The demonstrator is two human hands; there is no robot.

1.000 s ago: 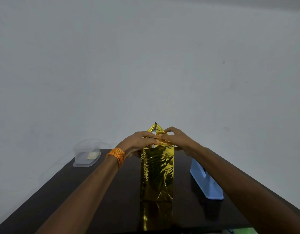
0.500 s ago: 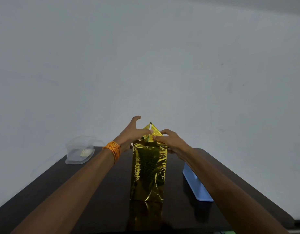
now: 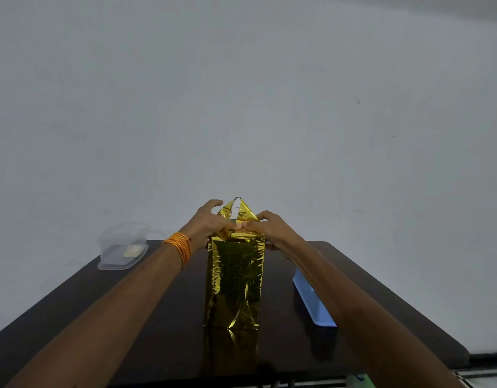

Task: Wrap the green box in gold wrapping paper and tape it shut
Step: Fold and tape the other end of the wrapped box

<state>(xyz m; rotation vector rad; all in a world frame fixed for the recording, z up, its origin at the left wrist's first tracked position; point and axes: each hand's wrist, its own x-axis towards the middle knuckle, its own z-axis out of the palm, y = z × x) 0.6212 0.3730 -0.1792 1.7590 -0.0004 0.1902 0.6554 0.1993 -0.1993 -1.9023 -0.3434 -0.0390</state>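
Here we are at the top end of the parcel: the green box is hidden inside gold wrapping paper (image 3: pixel 234 278) and stands upright on the dark table (image 3: pixel 130 317), its long axis vertical and its foot square on the surface. No green shows clearly enough to call. Both hands are at the top of the box. The left hand (image 3: pixel 209 224) comes in from the box's left and the right hand (image 3: pixel 274 229) from its right. The two thumbs meet tip to tip on the near top edge and press the folded paper down there. The right fingers curl over the box's top right corner, pinching the fold. On the left, one finger arches up loosely beside the flap, and the others are tucked where I cannot read them. What matters now is the triangular flap (image 3: pixel 240 212). It rises from the far side of the box top, so it stands above and just behind the fingertips with its point straight up. I judge the coming move to be a fold toward the person, bringing that point down over the top. Neither hand is the nearer; they flank it evenly. A blue object (image 3: pixel 313 302) lies to the box's right, under the right forearm. Whether it holds tape I cannot tell. A clear plastic tub (image 3: pixel 123 247) sits well off to the box's left, and orange bangles (image 3: pixel 178 246) ring the left wrist.
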